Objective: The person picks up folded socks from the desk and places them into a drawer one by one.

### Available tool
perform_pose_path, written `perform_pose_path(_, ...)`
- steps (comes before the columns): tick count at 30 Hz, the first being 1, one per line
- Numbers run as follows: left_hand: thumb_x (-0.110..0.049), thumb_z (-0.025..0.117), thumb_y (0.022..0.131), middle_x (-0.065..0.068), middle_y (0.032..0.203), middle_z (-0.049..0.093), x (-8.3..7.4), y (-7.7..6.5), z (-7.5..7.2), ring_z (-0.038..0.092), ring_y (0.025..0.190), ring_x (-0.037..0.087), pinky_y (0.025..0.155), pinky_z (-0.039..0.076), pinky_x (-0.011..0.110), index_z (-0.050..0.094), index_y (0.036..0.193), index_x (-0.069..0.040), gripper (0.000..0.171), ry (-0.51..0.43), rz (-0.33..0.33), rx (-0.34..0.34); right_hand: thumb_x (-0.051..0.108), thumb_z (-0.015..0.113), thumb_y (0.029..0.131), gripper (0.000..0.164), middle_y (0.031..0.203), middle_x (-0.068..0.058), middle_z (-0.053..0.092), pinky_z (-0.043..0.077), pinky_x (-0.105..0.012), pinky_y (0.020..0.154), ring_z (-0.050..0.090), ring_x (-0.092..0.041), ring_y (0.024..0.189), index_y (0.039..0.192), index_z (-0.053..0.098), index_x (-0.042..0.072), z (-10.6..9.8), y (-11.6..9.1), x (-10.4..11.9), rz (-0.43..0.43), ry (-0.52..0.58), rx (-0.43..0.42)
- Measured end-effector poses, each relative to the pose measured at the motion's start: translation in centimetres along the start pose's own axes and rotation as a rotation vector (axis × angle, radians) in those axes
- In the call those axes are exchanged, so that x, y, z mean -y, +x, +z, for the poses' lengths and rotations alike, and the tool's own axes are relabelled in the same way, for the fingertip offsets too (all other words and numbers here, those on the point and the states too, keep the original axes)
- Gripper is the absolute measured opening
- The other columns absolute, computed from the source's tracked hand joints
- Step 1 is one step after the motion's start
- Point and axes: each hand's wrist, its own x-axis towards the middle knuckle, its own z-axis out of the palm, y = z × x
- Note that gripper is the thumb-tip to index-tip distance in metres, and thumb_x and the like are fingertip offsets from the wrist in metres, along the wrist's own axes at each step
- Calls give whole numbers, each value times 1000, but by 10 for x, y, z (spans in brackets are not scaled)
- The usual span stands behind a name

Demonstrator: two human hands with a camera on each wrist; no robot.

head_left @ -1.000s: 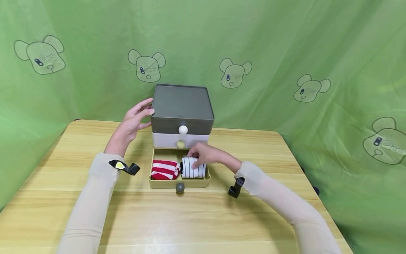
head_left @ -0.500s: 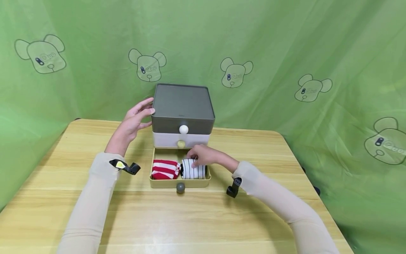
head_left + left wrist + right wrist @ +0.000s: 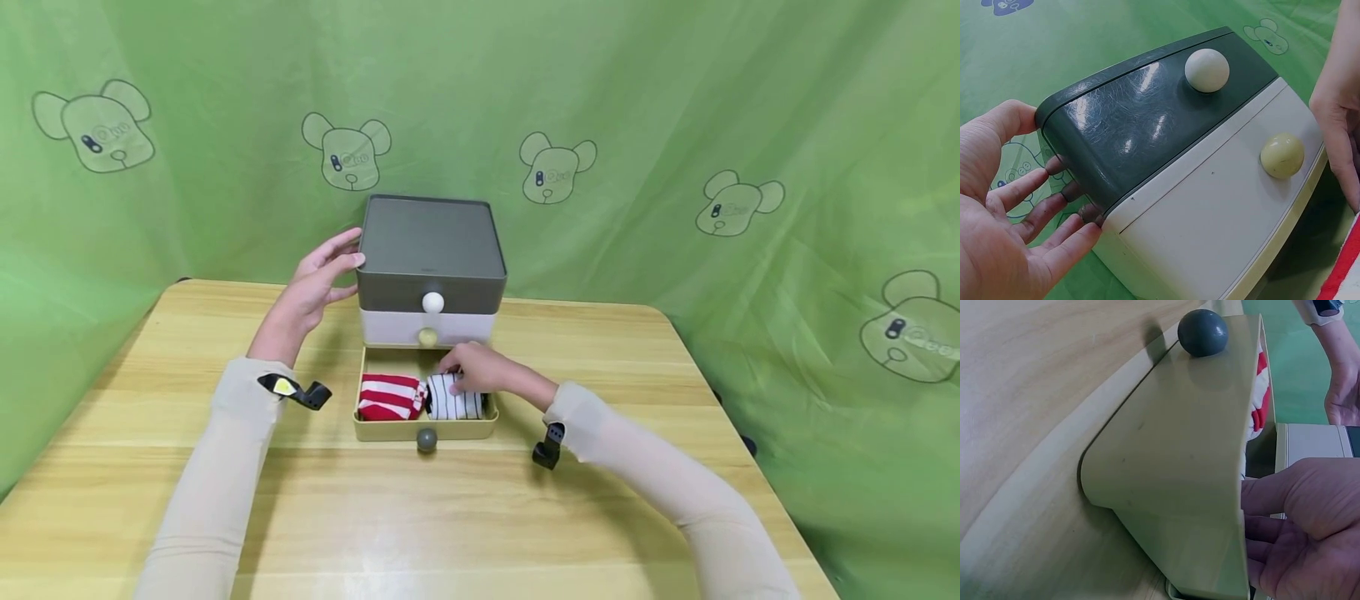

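A small stacked drawer cabinet point(image 3: 435, 237) stands on the table, its dark grey top drawer and white middle drawer pushed in. The yellow bottom drawer point(image 3: 375, 429) is pulled out. In it a red-and-white striped folded cloth point(image 3: 390, 398) lies on the left and a white folded cloth with dark stripes point(image 3: 453, 400) on the right. My right hand point(image 3: 483, 367) pinches the dark-striped cloth from above, thumb in front; its fingertips are hidden in the drawer. My left hand point(image 3: 1016, 212) touches the cabinet's left side with extended fingers, thumb at the top edge.
The drawers carry round knobs: a white knob point(image 3: 1207, 70), a yellow knob point(image 3: 1282, 155) and a grey knob point(image 3: 1202, 332). Behind the wooden table point(image 3: 337, 517) hangs a green curtain point(image 3: 450, 83) with bear-head prints.
My right hand and the dark-striped cloth have shifted slightly left inside the drawer. My left hand has stayed at the cabinet's side.
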Motion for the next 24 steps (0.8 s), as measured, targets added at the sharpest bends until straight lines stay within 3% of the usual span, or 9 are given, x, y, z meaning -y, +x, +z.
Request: perform_pose_path(24,-22,62,100,9,161,35,0,1,-1,51,121,7,123,35,55,38,158,-25,63,-8,1,-3,5,76,90,34,126,-11,72,53,-41,108,65,-29,124,124,72,4,1,-4,2,11,5,9)
